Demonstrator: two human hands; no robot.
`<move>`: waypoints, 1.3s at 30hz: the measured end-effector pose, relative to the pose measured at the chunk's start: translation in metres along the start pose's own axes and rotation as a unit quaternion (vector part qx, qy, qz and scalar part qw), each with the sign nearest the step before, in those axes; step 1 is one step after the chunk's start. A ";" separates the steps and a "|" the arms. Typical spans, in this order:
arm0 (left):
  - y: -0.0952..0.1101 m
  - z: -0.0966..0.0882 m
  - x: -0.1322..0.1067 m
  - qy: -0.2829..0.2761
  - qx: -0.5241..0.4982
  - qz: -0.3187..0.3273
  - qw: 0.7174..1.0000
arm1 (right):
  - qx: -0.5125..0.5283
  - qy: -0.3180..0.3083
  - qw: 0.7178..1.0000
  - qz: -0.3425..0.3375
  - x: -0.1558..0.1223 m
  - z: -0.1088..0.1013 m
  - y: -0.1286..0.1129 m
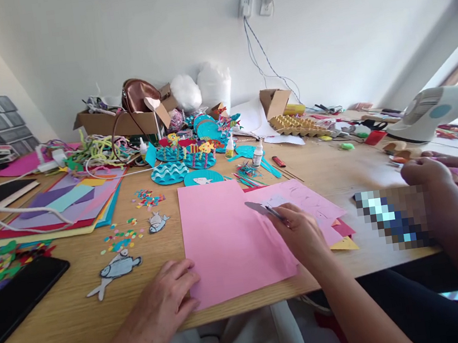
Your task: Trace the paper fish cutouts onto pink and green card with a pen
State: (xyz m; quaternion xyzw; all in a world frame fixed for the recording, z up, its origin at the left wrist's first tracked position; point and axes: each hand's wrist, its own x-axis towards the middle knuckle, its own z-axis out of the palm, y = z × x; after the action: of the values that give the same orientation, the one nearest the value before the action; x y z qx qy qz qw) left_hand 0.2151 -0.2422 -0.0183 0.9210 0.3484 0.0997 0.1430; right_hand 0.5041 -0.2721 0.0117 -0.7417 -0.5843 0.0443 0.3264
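Note:
A large pink paper sheet (224,234) lies flat at the table's front edge. My left hand (171,291) rests at its lower left corner, fingers stretched out, with the fingertips touching the paper's edge. Over the sheet's right side, my right hand (299,229) is closed around a slim pen (275,213). A flat grey pointed piece (254,207) shows beyond the pen's end; I cannot tell whether the fingers hold it too. Partly behind my right hand lies a second pink sheet (300,198) with pencil lines. Two paper fish cut-outs, a larger one (119,266) and a smaller one (158,222), lie left of the sheet.
A black phone (22,300) and stacked coloured papers (64,201) lie left. Confetti (123,236) is scattered near the fish. Blue paper crafts (170,172) and glue bottles (257,153) stand behind. At right, another person's hands (427,173) work near a blurred-out device (387,218).

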 end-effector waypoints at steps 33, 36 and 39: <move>-0.001 -0.001 -0.003 0.048 -0.021 0.068 0.996 | 0.048 -0.288 0.939 -0.182 -0.054 0.033 -0.054; 0.001 0.001 0.000 0.056 0.005 0.063 0.996 | 0.020 -0.282 0.943 -0.177 -0.051 0.036 -0.054; 0.002 0.003 0.003 0.062 0.011 0.064 0.996 | 0.007 -0.276 0.946 -0.170 -0.048 0.037 -0.054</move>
State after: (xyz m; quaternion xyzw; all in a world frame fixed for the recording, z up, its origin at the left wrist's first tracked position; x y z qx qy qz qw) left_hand 0.2197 -0.2422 -0.0198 0.9348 0.2984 0.1619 0.1040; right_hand 0.4267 -0.2935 -0.0035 -0.5882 -0.7683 0.1951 0.1601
